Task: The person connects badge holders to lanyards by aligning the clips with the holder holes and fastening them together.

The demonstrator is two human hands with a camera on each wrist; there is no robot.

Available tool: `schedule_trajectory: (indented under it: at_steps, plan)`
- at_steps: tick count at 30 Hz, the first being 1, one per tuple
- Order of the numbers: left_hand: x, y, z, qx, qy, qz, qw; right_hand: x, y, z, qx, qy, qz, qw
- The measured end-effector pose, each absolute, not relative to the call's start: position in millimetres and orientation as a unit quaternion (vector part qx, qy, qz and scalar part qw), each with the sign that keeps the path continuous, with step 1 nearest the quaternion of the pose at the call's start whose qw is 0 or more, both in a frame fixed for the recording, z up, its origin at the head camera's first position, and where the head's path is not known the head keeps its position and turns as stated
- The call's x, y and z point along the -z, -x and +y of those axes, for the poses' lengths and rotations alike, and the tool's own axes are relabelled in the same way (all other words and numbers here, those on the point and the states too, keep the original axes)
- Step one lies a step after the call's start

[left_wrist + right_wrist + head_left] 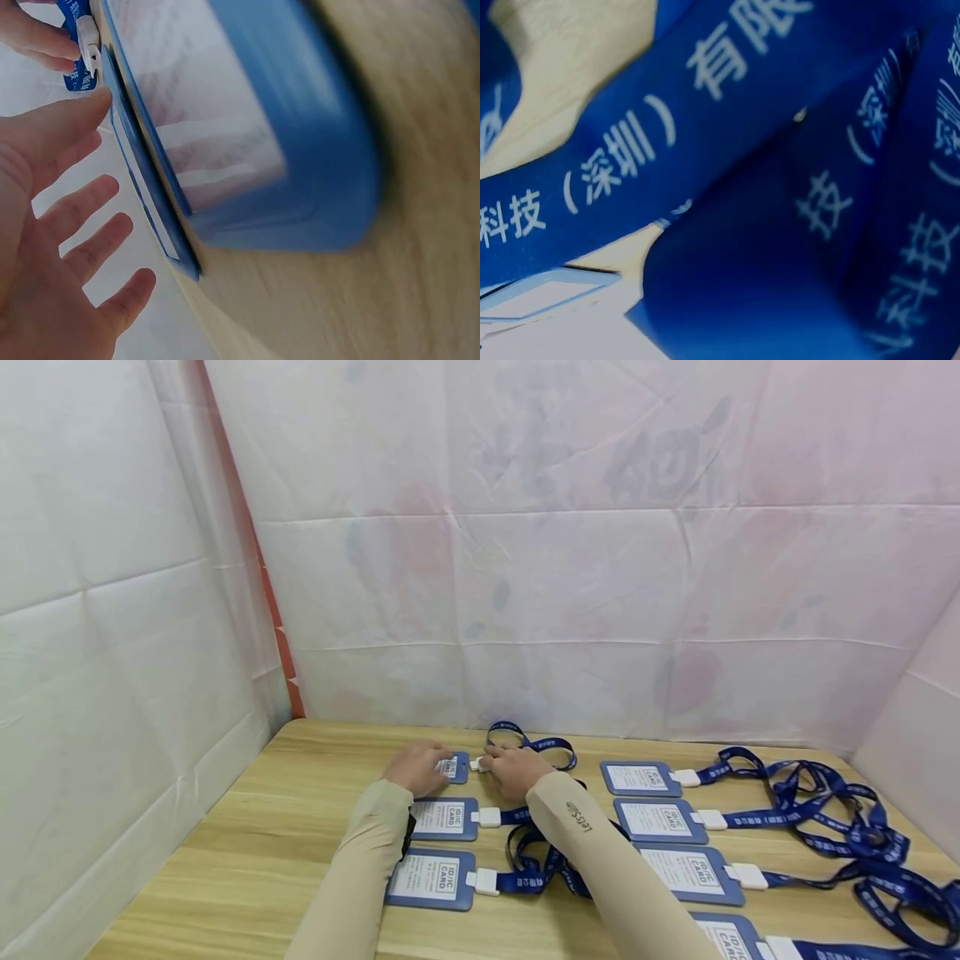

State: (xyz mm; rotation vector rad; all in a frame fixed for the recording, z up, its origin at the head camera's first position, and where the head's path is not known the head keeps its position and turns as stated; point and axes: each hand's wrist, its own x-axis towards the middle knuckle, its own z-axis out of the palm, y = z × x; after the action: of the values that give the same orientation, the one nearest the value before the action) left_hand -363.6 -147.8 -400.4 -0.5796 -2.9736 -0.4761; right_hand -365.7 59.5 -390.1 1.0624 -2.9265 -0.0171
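Observation:
In the head view, my left hand [420,768] is at the left end of the rearmost blue ID card holder [461,768]. Its fingers are spread in the left wrist view, the thumb touching or very near that holder's edge [150,195]. My right hand [516,772] pinches the white clip [477,764] at the holder's slotted end; its palm hides part of the blue lanyard [551,744] looping behind. A second card holder [446,818] and a third [431,878] lie nearer, beside the left forearm. Close-up blue lanyard straps [630,150] with white lettering fill the right wrist view, hiding the right hand.
To the right, a column of several card holders [660,820] lies on the wooden table [247,827], their lanyards [847,810] tangled toward the right edge. White sheets [562,610] hang behind and at both sides. The right forearm crosses over the middle lanyards [536,860].

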Motion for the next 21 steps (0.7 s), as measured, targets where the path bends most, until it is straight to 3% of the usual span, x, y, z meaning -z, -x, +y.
schedule_trajectory:
  at_steps: [6, 21]
  plan:
    - [399.3, 359.0, -146.6, 0.132, 0.18, -0.975, 0.006, 391.1, 365.7, 57.5, 0.035, -0.333, -0.942, 0.003]
    - [396.2, 357.7, -142.5, 0.158, 0.206, -0.966, -0.005, 397.7, 368.8, 58.0, 0.008, -0.374, -0.924, 0.083]
